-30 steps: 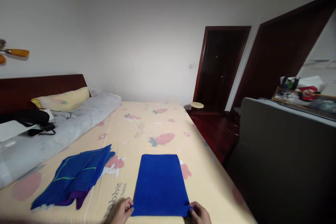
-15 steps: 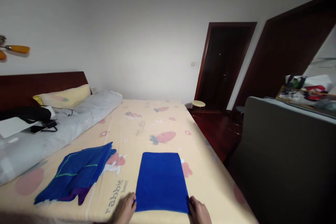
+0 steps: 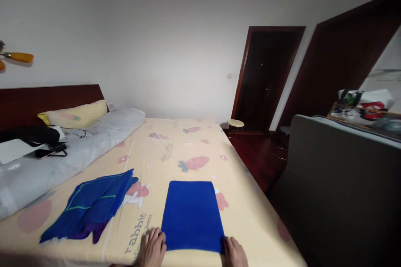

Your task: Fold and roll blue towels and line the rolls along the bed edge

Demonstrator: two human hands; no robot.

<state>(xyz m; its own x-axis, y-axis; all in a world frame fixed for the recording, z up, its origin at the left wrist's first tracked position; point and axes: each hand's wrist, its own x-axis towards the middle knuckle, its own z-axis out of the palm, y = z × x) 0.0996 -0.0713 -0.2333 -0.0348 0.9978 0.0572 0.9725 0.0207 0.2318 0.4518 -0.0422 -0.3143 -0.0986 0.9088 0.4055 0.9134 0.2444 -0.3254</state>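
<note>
A flat, neatly folded blue cloth [image 3: 193, 217] lies on the bed in front of me, its kind not clear from the folds. My left hand [image 3: 154, 247] rests at its near left corner, palm down with the fingers loosely apart. At the near right corner is my right hand [image 3: 234, 251], fingertips touching the edge and the thumb hidden; these fingers also look laid down rather than pinched. Off to the left, a looser folded blue garment [image 3: 89, 206] with green lines shows a purple part at its near side.
The bed [image 3: 175, 150] has a cream sheet printed with carrots and rabbits. Along its left side lie a rolled grey quilt [image 3: 103, 137], a pillow [image 3: 77, 114], a black bag [image 3: 31, 135] and a phone [image 3: 44, 153]. A stool [image 3: 235, 123] and a dark grey panel [image 3: 338, 183] stand at the right.
My hands have loosened from pinching the near corners of the blue cloth to lying at them, the left fingers spreading. The cloth stays almost in place; the view shifts slightly.
</note>
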